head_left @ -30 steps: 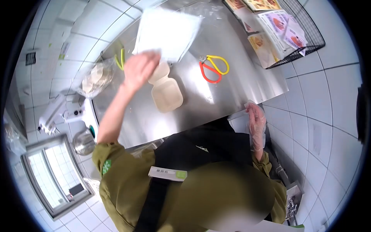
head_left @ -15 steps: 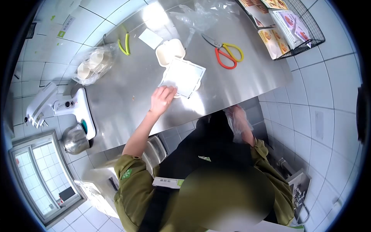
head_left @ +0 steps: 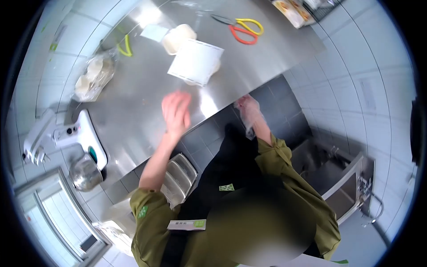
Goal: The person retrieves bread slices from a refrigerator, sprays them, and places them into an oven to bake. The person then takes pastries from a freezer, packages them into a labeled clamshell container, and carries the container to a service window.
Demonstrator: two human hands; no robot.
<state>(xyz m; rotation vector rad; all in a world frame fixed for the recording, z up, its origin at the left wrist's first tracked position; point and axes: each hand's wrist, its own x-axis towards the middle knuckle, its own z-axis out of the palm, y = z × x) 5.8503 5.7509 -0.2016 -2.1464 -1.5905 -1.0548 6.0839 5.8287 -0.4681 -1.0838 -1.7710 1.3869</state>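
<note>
My left hand [head_left: 176, 111] is bare and hovers by the front of the steel table, holding nothing, its fingers apart. Just beyond it a white sheet of paper [head_left: 197, 62] with a dashed border lies over a cream takeaway box [head_left: 179, 37], hiding much of it. My right hand [head_left: 250, 109], in clear plastic that looks like a disposable glove, hangs low off the table's front edge. Blur and plastic obscure its fingers. Scissors [head_left: 244, 30] with one red and one yellow handle lie behind the box, to the right.
On the steel table [head_left: 138, 120] are a small white card [head_left: 154, 33], a yellow-green tool [head_left: 126, 46] and bagged cups [head_left: 95, 73]. A stand mixer [head_left: 84, 138] is at left. A rack with packets [head_left: 293, 12] stands back right; a sink [head_left: 329, 169] is at right.
My left hand has let go of the paper's near edge and drawn back toward me. My gloved right hand has moved left. The camera view has shifted, so the tabletop sits higher.
</note>
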